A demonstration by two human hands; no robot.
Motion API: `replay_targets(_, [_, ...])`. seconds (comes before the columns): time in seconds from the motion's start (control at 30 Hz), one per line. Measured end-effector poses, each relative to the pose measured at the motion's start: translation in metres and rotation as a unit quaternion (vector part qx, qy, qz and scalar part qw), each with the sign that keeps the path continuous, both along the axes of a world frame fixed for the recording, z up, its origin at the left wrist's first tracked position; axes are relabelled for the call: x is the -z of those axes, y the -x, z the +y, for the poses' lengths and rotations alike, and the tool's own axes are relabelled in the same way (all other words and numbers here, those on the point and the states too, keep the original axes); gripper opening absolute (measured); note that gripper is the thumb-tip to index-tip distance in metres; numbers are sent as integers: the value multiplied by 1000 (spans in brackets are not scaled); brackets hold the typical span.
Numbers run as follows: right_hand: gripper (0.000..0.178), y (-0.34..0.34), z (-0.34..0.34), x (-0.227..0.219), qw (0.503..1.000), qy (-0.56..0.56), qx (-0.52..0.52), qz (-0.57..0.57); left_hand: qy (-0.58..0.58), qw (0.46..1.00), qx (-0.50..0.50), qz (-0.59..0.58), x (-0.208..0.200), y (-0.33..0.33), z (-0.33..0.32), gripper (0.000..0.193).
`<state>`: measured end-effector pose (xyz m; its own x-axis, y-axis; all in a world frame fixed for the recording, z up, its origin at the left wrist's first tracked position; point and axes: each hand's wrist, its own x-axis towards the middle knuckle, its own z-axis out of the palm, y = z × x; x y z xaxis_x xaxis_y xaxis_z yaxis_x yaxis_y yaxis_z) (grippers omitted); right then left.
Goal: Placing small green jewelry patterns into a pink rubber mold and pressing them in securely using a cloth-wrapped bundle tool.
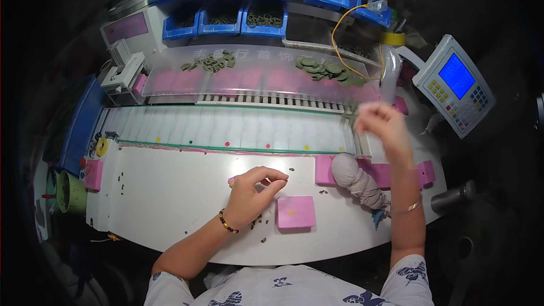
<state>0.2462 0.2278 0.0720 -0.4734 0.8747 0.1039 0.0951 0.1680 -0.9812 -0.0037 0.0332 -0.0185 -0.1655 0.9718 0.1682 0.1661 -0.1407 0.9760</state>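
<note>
My left hand (252, 194) is over the white tabletop, its thumb and fingertips drawn together in a pinch. What they hold, if anything, is too small to tell. A bit of pink and yellow (232, 181) peeks out beside its knuckles. Just right of this hand lies a pink rectangular block (296, 213). My right hand (386, 129) is raised at the right end of the white conveyor, blurred by motion, fingers curled together. A smeared greenish shape (349, 115) shows at its fingertips; I cannot make out what it is.
A clear shelf (260, 82) behind the conveyor (226, 127) carries green flat pieces (323, 69) and rings (212, 62). Blue bins (221, 20) rise at the back. On the right are a cloth-wrapped bundle (357, 178), pink blocks (324, 170) and a control panel (456, 85). Dark crumbs dot the tabletop.
</note>
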Motion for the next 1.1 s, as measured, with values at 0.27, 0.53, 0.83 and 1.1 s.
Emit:
replay_targets(0.27, [56,11,46,12,971,23,77,226,1,1000,-15,6,5,3,-5,12])
replay_targets(0.53, [38,10,-105,43,980,-160,47,-111,-108,926,205,298,-4,-12,-20,42])
replay_targets(0.83, [42,17,-175,83,856,-430,-114,-264,114,977,118,140,-6,1,10,24])
replay_targets(1.1, [31,27,-175,100,912,-340,-93,-212,-125,909,7,397,24,11,21,34])
